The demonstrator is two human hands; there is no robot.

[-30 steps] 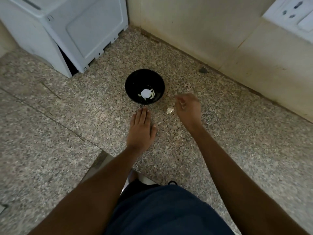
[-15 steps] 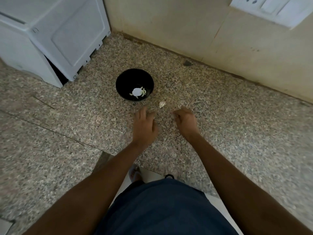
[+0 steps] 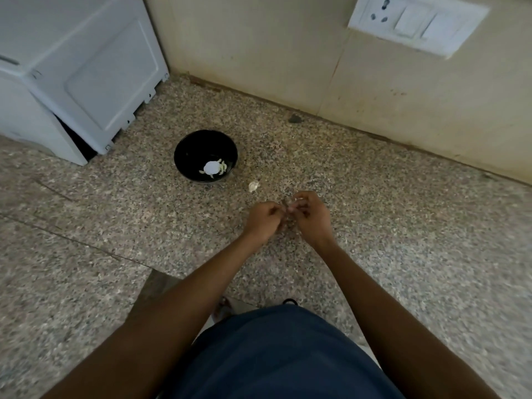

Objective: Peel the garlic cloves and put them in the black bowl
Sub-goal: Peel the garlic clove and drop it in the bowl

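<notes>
Garlic is the job at hand on a speckled stone floor (image 3: 403,240), seen from above by a person crouched over it in dark blue clothing (image 3: 282,355). Nearest the camera, both bare forearms reach forward and meet over the floor. The left hand (image 3: 263,218) and right hand (image 3: 312,216) are drawn close together, fingers curled and fingertips meeting around something small between them; it is too small and blurred to say for certain that it is a clove. Just beyond the hands, a single pale garlic piece (image 3: 254,186) lies on the floor, apart from both hands and just to the right of the black bowl (image 3: 190,151). The bowl stands upright on the floor and holds a small heap of pale peeled cloves (image 3: 214,168) at its bottom. Farther back, a white appliance (image 3: 72,67) stands at left against a beige wall (image 3: 259,53), which carries a white socket and switch plate (image 3: 417,24) at upper right.
</notes>
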